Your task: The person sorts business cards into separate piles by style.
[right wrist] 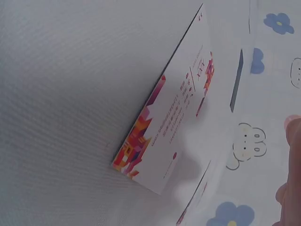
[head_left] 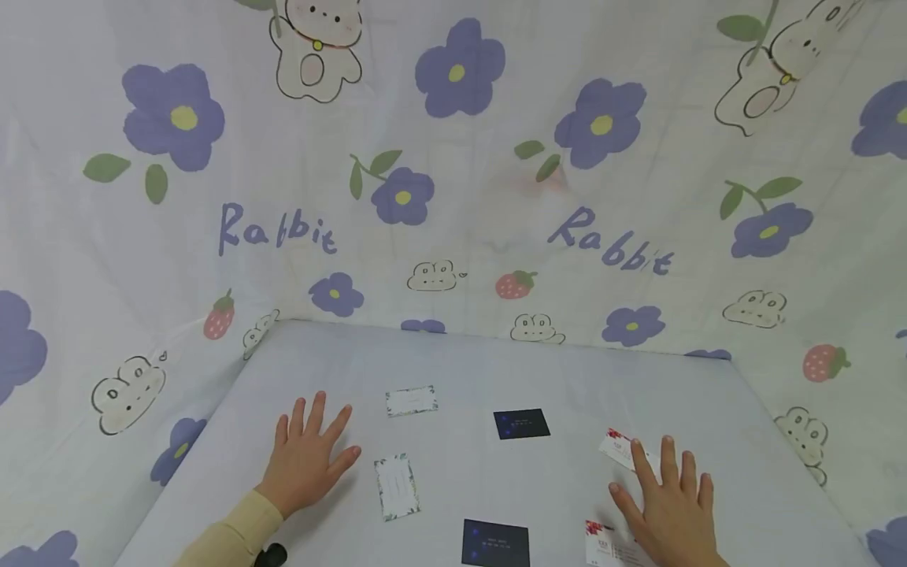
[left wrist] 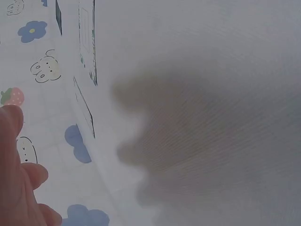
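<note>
My left hand (head_left: 303,465), fingers spread and straight, hovers over the table's left side and holds nothing; its shadow falls below in the left wrist view. To its right lie two white cards with leafy borders, one farther back (head_left: 412,401) and one nearer (head_left: 397,487). My right hand (head_left: 673,504), also spread and holding nothing, is above two white cards with red corners. It partly covers the far one (head_left: 618,447) and the near one (head_left: 598,543). Between the hands lie two black cards, one farther (head_left: 521,424) and one at the front (head_left: 495,543).
A white table (head_left: 453,362) carries all the cards. Around its back and sides hangs a white curtain (head_left: 482,236) printed with purple flowers, rabbits and strawberries. A small black object (head_left: 272,555) shows beneath the left sleeve (head_left: 237,529).
</note>
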Available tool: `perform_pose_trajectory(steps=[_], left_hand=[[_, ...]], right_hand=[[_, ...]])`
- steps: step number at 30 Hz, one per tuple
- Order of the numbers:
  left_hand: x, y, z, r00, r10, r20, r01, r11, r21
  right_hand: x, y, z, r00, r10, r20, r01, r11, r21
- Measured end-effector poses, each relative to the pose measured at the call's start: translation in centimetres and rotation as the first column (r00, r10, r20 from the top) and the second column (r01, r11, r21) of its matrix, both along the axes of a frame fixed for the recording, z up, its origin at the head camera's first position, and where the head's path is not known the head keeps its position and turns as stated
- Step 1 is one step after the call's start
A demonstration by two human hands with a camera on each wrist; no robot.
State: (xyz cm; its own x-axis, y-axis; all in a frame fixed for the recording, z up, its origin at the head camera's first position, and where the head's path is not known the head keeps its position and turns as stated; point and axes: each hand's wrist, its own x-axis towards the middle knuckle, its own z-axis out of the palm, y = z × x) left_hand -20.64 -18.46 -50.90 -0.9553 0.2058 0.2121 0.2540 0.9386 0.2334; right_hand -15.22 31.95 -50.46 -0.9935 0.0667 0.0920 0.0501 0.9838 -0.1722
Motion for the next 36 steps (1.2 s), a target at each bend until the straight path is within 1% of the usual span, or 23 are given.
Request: perform_pose_trajectory(steps=[3, 6, 8, 10, 12, 15, 17, 22, 27, 30, 32, 36], left_hand=[[0.0, 0.0, -0.1, 1.0, 0.001, 0.027, -0.001, 1.0, 0.004], [-0.1, 0.1, 0.0, 0.997, -0.009, 0.074, 0.006, 0.999, 0.034], [-0.1, 0.1, 0.0, 0.993, -0.014, 0.114, 0.007, 0.998, 0.063], [-0.2, 0.2, 0.1, 0.989, -0.019, 0.15, 0.005, 0.996, 0.094], [-0.4, 0.4, 0.1, 0.985, -0.026, 0.171, 0.004, 0.992, 0.122], [-0.8, 0.7, 0.3, 0.982, -0.04, 0.182, 0.011, 0.987, 0.16], [-1.1, 0.9, 0.5, 0.984, -0.054, 0.172, 0.023, 0.984, 0.174], [-1.8, 2.0, 1.2, 0.982, -0.083, 0.168, 0.052, 0.982, 0.182], [-2.5, 3.8, 1.6, 0.969, -0.107, 0.222, 0.071, 0.984, 0.165], [-2.8, 4.9, 1.4, 0.96, -0.127, 0.249, 0.088, 0.982, 0.165], [-3.1, 5.5, 1.1, 0.957, -0.142, 0.255, 0.101, 0.981, 0.165], [-3.7, 6.7, -0.1, 0.953, -0.166, 0.254, 0.133, 0.981, 0.141]], right_hand=[[-0.1, -0.4, 0.1, 1.0, 0.005, 0.019, -0.005, 1.0, -0.015], [-0.3, -1.0, 0.4, 0.999, 0.019, 0.039, -0.016, 0.998, -0.063], [-0.3, -1.4, 0.7, 0.998, 0.029, 0.051, -0.024, 0.993, -0.113], [-0.4, -1.9, 1.0, 0.998, 0.044, 0.043, -0.036, 0.986, -0.164], [-0.7, -2.5, 1.3, 0.998, 0.057, 0.017, -0.052, 0.978, -0.201], [-1.1, -3.6, 1.7, 0.997, 0.076, -0.027, -0.08, 0.965, -0.249], [-1.5, -4.5, 2.0, 0.996, 0.086, -0.034, -0.092, 0.955, -0.283], [-2.0, -6.4, 2.6, 0.995, 0.094, 0.02, -0.08, 0.925, -0.371], [-1.8, -8.7, 2.8, 0.993, 0.094, 0.071, -0.057, 0.913, -0.405], [-1.6, -10.5, 2.7, 0.992, 0.112, 0.066, -0.072, 0.898, -0.434], [-1.5, -11.9, 2.5, 0.99, 0.136, 0.045, -0.1, 0.879, -0.466], [-1.2, -14.5, 2.3, 0.98, 0.199, 0.001, -0.169, 0.835, -0.523]])
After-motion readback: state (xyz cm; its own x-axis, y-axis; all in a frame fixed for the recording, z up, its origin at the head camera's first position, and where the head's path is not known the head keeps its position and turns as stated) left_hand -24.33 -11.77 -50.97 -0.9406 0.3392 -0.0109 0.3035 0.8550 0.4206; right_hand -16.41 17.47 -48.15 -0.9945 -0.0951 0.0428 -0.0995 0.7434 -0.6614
